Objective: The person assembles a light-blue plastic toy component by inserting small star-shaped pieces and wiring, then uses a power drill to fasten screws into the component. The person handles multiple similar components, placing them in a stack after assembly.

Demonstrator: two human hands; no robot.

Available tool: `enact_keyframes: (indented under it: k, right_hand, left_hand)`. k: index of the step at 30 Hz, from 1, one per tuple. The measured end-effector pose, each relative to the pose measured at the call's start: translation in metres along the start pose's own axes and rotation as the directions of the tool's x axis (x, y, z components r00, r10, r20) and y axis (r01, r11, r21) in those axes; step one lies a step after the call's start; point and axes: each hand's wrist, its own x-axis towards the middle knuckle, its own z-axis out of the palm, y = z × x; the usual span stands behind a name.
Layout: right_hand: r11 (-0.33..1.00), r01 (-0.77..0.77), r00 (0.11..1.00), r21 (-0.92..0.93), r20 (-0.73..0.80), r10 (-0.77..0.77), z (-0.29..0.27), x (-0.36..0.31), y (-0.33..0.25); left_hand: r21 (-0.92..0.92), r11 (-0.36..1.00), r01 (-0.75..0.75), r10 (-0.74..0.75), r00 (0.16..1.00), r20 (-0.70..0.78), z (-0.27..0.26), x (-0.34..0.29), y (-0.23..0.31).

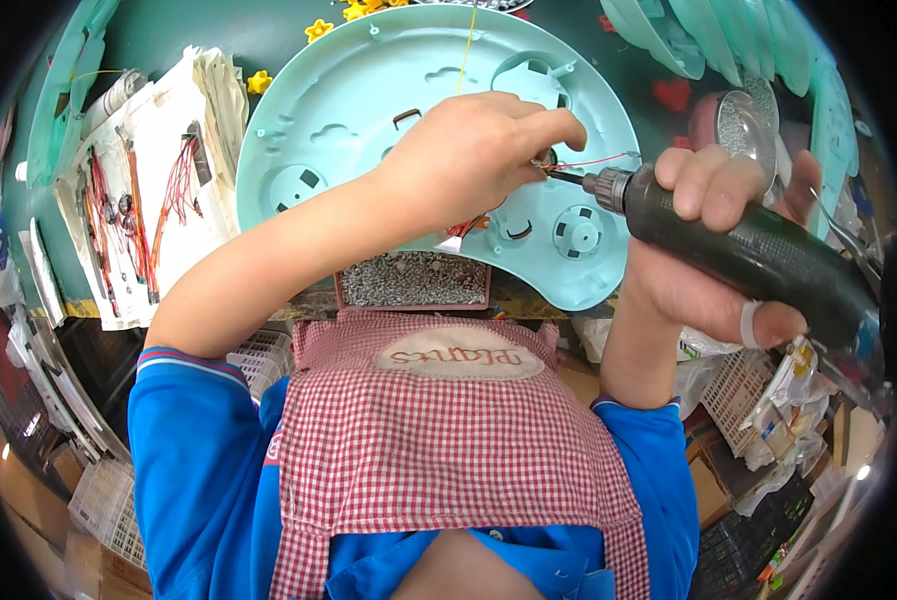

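A large turquoise plastic shell (348,95), curved like a bean, lies on the bench with its ribbed inside up. Over its right part, my left hand (478,150) is closed in a pinch at a small wired part, mostly hidden by the fingers. Thin red wires (593,161) run out from there to the right. My right hand (708,235) wraps round a black electric screwdriver (768,255), held nearly level and pointing left. Its bit (565,177) reaches to the left fingertips; whether it touches a screw is hidden.
A red-rimmed tray (413,306) of small screws sits at the bench's near edge. On the left, wired parts (133,215) lie on a white paper stack (203,100). Yellow star-shaped pieces (318,30) lie behind the shell. More turquoise shells (668,40) stand at the far right.
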Motion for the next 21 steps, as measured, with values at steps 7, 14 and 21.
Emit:
enact_keyframes:
  k: [7, 14, 21]
  right_hand:
    - [0.999, -0.004, 0.992, -0.053, 0.127, 0.011, 0.006, 0.003, 0.002]
    - [0.997, 0.027, 0.992, -0.069, 0.126, -0.018, 0.009, 0.002, 0.001]
    - [0.993, 0.053, 0.993, -0.104, 0.107, -0.042, 0.014, 0.0, 0.009]
  left_hand:
    - [0.123, 0.987, -0.106, 0.112, 0.993, -0.038, 0.001, 0.001, 0.006]
    - [0.139, 0.988, -0.065, 0.074, 0.995, -0.061, -0.002, -0.003, 0.005]
    - [0.147, 0.989, -0.023, 0.034, 0.997, -0.07, -0.002, -0.007, 0.008]
